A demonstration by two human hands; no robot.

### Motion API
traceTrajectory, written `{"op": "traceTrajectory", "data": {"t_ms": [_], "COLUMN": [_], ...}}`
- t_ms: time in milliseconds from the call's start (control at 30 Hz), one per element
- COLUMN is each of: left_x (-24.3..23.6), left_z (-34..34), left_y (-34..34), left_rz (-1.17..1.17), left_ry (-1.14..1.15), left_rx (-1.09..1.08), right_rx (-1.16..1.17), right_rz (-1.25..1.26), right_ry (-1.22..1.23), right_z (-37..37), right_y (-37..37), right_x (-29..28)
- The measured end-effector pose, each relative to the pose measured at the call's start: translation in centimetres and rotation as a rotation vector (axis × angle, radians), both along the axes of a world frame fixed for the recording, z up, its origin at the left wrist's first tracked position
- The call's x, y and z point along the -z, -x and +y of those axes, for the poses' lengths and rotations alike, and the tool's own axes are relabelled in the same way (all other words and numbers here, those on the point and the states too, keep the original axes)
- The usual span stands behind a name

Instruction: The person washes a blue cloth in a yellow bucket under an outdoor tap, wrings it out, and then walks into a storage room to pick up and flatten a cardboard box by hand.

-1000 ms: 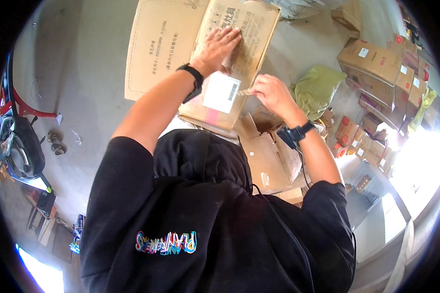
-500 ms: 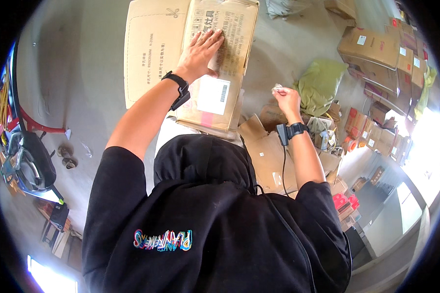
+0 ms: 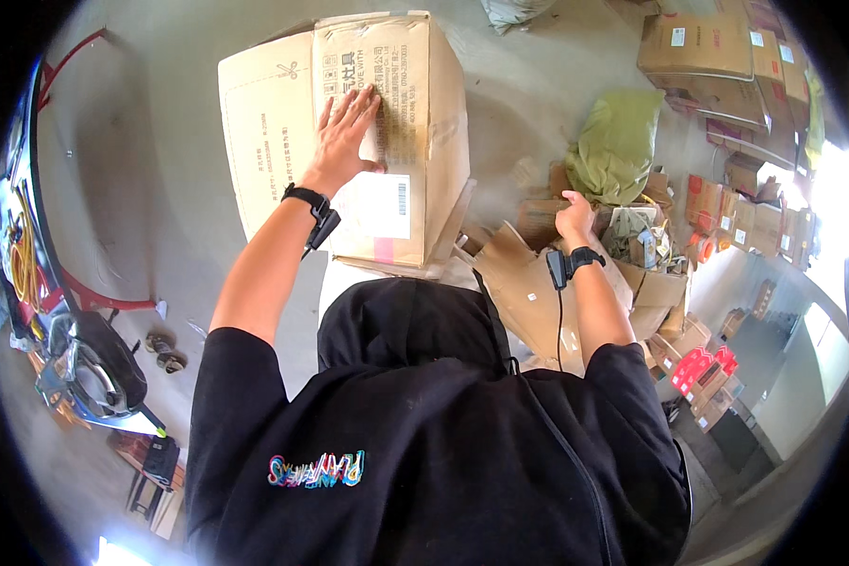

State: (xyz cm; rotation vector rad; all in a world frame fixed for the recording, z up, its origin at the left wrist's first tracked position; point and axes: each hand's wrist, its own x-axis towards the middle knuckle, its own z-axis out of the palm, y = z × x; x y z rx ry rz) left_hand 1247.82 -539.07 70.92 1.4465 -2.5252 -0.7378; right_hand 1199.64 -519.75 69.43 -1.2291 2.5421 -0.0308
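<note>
A large brown cardboard box [image 3: 448, 123] stands in front of me, printed on its sides, with a white label and a strip of pink tape on the near part. My left hand [image 3: 341, 141] lies flat on it, fingers spread, just above the label. To the right of the box, my right hand [image 3: 575, 219] is raised with its fingers curled, and nothing shows in it. A small, pale, blurred scrap [image 3: 526, 173] appears in the air beyond that hand, apart from it. Both wrists wear black straps with small modules.
Flattened cardboard [image 3: 528, 297] lies below my right hand. Beyond it sits a yellow-green sack [image 3: 617, 146], with an open carton of odds and ends [image 3: 643, 241] nearby. Stacked boxes [image 3: 698, 47] line the right. A bench with yellow cable [image 3: 24, 255] stands at the left.
The crumpled whitish scrap has left my right hand, which has drawn slightly down and right. My left hand stays on the box, which now shows lower and further left in view.
</note>
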Motion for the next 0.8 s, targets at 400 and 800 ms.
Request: {"op": "traceTrajectory", "data": {"t_ms": [400,800], "left_x": [-2.3,-5.2], "left_z": [0.9,9.3], "left_y": [1.1,4.8], "left_rz": [-0.019,0.178], "left_ry": [0.032,-0.254], "left_rx": [-0.084,-0.337], "right_rx": [-0.171,0.031], "right_rz": [-0.681,-1.183], "right_ry": [0.028,0.041], "right_z": [-13.2,-12.7], "right_y": [-22.6,-22.3], "right_x": [-5.5,-3.6]}}
